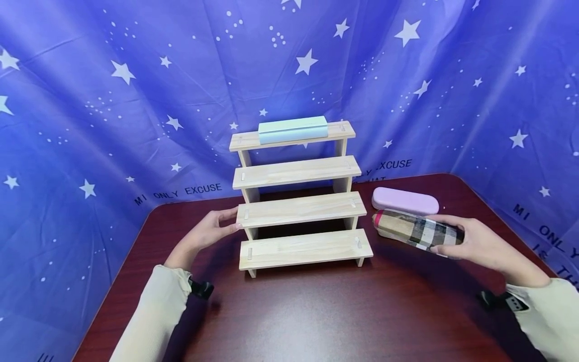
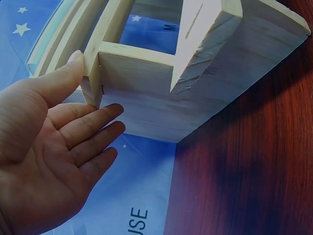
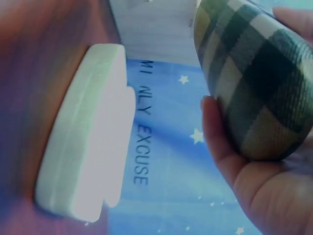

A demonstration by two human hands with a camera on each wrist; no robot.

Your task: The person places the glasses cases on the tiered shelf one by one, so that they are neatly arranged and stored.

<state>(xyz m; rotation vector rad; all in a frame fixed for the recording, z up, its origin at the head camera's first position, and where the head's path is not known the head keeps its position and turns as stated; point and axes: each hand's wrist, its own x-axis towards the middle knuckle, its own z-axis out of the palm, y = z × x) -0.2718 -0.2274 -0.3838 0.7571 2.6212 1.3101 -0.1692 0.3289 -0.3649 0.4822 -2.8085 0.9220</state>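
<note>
A pale wooden four-step display stand (image 1: pixel 302 209) is on the table. My left hand (image 1: pixel 210 229) holds the left end of its second step from the bottom, thumb at one edge and index finger at the other. The remaining fingers (image 2: pixel 100 142) extend loosely beside the side panel. My right hand (image 1: pixel 472 241) grips a plaid glasses case (image 1: pixel 413 230) by its right end, thumb on the near side and fingers on the far side. Beside it, to the right of the stand, lies a pink glasses case (image 1: pixel 404 200), which looks pale and overexposed in the right wrist view.
A light blue glasses case (image 1: pixel 293 130) rests on the stand's top step. The dark red-brown table (image 1: pixel 316 311) extends in front of the stand. Behind and along both sides hangs a blue curtain (image 1: pixel 181 75) with white stars and lettering.
</note>
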